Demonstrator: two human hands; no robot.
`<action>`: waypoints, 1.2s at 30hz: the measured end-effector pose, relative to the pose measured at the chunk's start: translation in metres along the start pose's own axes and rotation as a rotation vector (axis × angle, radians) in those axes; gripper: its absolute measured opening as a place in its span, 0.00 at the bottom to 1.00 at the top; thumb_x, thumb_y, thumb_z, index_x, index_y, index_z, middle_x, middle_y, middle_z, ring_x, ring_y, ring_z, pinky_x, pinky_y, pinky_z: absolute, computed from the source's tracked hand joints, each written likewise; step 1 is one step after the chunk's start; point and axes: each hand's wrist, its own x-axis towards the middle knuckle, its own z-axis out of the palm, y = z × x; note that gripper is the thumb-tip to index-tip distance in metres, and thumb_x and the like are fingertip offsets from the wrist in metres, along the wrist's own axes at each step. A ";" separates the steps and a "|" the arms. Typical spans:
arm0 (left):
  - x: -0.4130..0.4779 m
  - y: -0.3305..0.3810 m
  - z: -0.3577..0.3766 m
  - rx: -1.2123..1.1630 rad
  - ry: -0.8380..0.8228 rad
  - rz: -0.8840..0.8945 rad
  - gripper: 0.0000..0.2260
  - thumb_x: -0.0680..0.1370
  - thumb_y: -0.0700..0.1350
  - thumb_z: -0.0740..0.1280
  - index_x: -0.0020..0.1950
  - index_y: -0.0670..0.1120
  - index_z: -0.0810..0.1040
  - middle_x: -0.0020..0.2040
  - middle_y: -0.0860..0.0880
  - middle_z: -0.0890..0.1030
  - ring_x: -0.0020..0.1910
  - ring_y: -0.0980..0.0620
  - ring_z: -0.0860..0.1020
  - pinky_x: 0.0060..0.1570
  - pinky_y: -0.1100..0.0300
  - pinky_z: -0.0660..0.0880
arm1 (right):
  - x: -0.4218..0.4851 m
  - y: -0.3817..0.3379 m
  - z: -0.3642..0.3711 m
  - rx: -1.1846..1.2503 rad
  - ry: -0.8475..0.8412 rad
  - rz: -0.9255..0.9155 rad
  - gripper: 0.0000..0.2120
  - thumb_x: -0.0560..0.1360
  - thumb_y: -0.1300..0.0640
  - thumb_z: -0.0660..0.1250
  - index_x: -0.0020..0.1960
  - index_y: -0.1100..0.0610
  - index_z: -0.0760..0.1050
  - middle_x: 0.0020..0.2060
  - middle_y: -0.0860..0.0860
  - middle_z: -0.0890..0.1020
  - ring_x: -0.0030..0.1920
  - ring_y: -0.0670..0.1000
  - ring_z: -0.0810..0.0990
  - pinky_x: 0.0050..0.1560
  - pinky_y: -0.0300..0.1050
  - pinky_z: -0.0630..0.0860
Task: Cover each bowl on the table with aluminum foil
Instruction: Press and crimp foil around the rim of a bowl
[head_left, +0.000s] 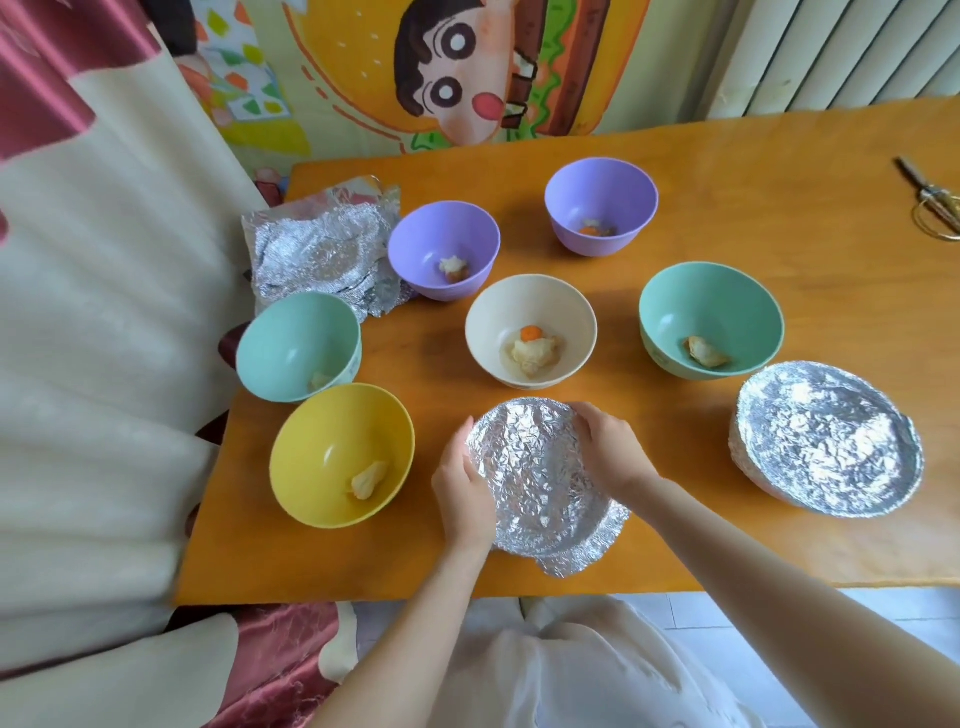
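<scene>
Pressing foil down round a bowl at the middle of the table's near edge, a person works with both hands; the left hand cups the left side of the foil-covered bowl, fingers curled along its rim; the right hand grips the far right of the rim in the same way. At the near right of this bowl a loose flap of foil sticks out unfolded; left so, the cover would likely gape there. The crinkled sheet looks thin, and a hard squeeze over the rim could tear it. The bowl sits close to the near edge, so a push toward the body might slide it off.

Just left, near the near left corner, stands an open yellow bowl holding a scrap of food; a swinging left elbow could knock it. Near the right edge sits a second covered bowl.

Farther on, five bowls wait uncovered: a teal bowl at the left edge, a cream bowl mid-table, another teal one to its right, and two purple bowls beyond. Spare foil sheets lie at the far left corner, seemingly overhanging it, and could slip off; scissors lie toward the far right corner.
</scene>
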 end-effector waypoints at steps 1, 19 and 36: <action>0.003 0.001 0.000 0.008 -0.010 0.001 0.20 0.77 0.26 0.54 0.66 0.39 0.73 0.63 0.43 0.77 0.64 0.48 0.73 0.56 0.82 0.61 | 0.004 -0.003 -0.001 0.000 -0.003 0.018 0.17 0.82 0.61 0.52 0.66 0.59 0.71 0.51 0.59 0.81 0.51 0.59 0.78 0.52 0.50 0.74; 0.025 0.005 -0.030 0.133 -0.432 0.014 0.24 0.83 0.49 0.50 0.77 0.43 0.49 0.77 0.45 0.56 0.75 0.50 0.57 0.65 0.68 0.54 | 0.020 -0.043 -0.014 -0.062 0.062 -0.025 0.15 0.79 0.60 0.57 0.64 0.56 0.73 0.60 0.55 0.78 0.61 0.55 0.75 0.60 0.48 0.71; 0.041 0.001 -0.003 0.117 -0.340 0.120 0.16 0.83 0.40 0.53 0.69 0.42 0.70 0.64 0.44 0.76 0.64 0.47 0.73 0.54 0.71 0.63 | -0.023 -0.004 0.025 0.471 0.404 0.305 0.17 0.81 0.62 0.52 0.64 0.58 0.74 0.60 0.53 0.78 0.62 0.53 0.73 0.57 0.38 0.66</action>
